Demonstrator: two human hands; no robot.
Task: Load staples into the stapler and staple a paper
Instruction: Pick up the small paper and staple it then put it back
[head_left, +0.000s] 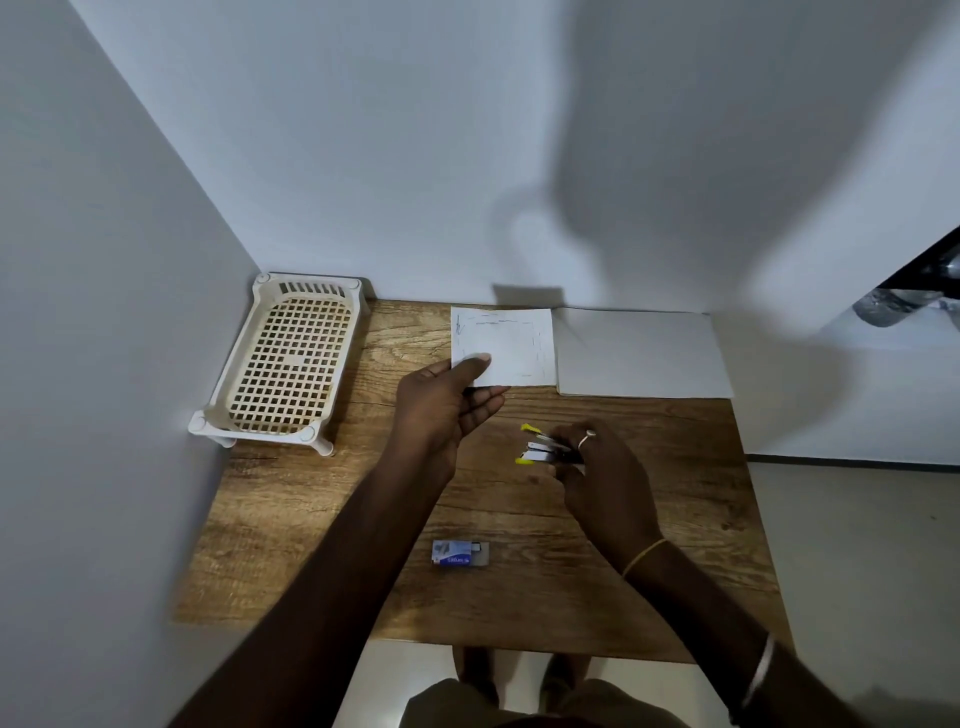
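Note:
My left hand (441, 402) pinches the lower left corner of a small white paper (511, 345) with faint pencil marks, held above the far part of the wooden table (363, 545). My right hand (597, 467) grips a small stapler (540, 449) with yellow tips; its jaws gape open toward the left, just below the paper. A small blue and white staple box (460, 553) lies on the table near the front edge, with its tray slid partly out.
A cream plastic lattice basket (285, 364) on short legs stands in the back left corner. A stack of white sheets (641, 353) lies at the back right against the wall. Walls close in behind and on the left.

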